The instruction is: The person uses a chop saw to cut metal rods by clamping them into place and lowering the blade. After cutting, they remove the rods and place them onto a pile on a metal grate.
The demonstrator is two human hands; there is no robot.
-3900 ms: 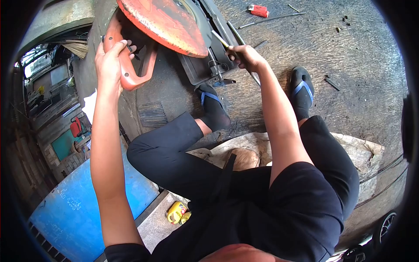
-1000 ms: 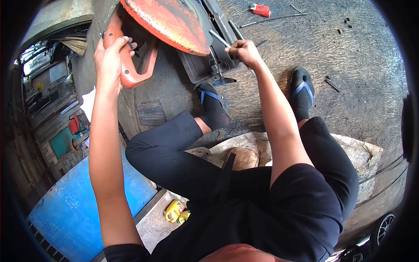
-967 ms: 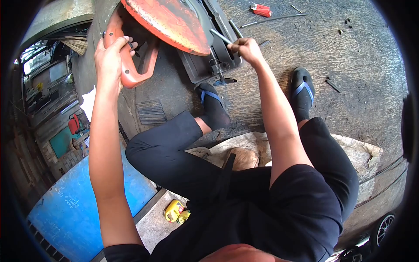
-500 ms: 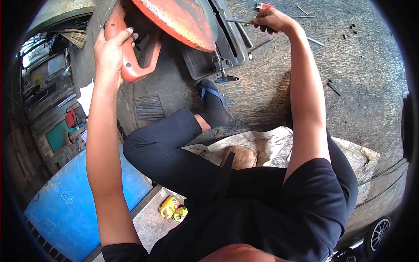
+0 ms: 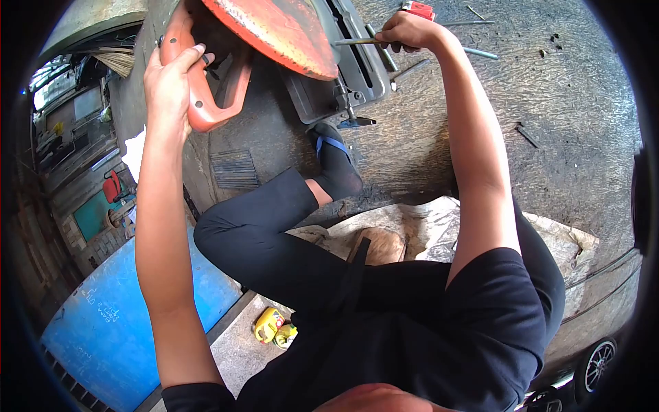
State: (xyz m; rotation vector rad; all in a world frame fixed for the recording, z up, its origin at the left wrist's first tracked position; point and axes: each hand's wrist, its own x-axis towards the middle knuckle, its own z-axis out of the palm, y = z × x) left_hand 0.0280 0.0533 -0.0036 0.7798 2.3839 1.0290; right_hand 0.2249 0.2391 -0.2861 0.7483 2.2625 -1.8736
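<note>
My left hand (image 5: 167, 88) is closed around the orange handle (image 5: 203, 113) of a cut-off saw, with the thumb across its top. The saw's worn orange blade guard (image 5: 285, 38) slants above the dark grey base (image 5: 302, 96); the blade is mostly hidden. My right hand (image 5: 406, 31) grips a thin metal rod (image 5: 353, 42), whose left end reaches over the base's right side. Another length of rod (image 5: 482, 53) shows beyond my right wrist; my arm hides whether it is the same piece. A vise screw (image 5: 348, 103) sits at the base's front.
A red box (image 5: 420, 9) and loose rods (image 5: 412, 72) lie near my right hand. Cut rods (image 5: 233, 169) lie in a row by my sandaled foot (image 5: 334, 165). Lower left are a blue panel (image 5: 137, 323) and yellow bottles (image 5: 269, 325). A wooden block (image 5: 381, 246) is beneath me.
My right hand has moved left with the rod, whose left end now reaches farther over the saw base. The length beyond my wrist has shifted up and left. My left hand has moved slightly left.
</note>
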